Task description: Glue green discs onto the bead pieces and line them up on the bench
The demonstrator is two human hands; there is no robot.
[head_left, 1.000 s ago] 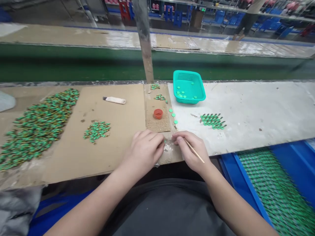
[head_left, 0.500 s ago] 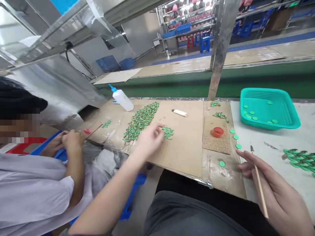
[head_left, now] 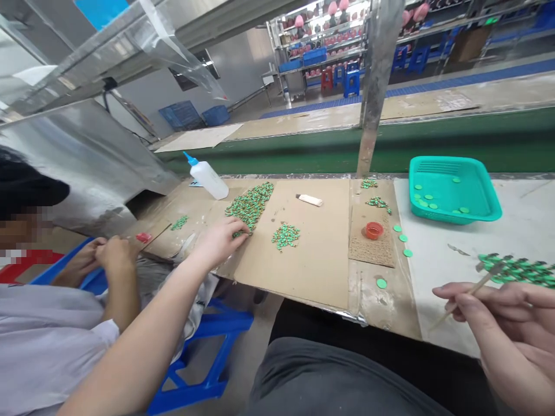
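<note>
My left hand [head_left: 221, 240] reaches to the near end of a large pile of tiny green and brown pieces [head_left: 254, 202]. Its fingers are curled together with the thumb at the pile, and whatever lies between the fingertips is hidden. A smaller heap of similar pieces [head_left: 286, 236] lies on the cardboard sheet [head_left: 316, 254] to its right. At the right, my right hand [head_left: 498, 323] pinches a thin wooden stick [head_left: 474, 289], held slanted above the pale sheet. Several green discs with dark tops [head_left: 520, 270] lie in rows just beyond that hand.
A teal basket [head_left: 455, 214] holds several green discs. Near it are a red cap [head_left: 373, 230] on rough cardboard and loose green discs [head_left: 381, 283]. A small tube [head_left: 310, 200] and a white bottle [head_left: 209, 180] stand farther back. A co-worker's hands [head_left: 108, 254] are at the left.
My left hand has moved left from the small heap to the large pile. My right hand has turned, and the stick now slants differently. The view has shifted slightly.
</note>
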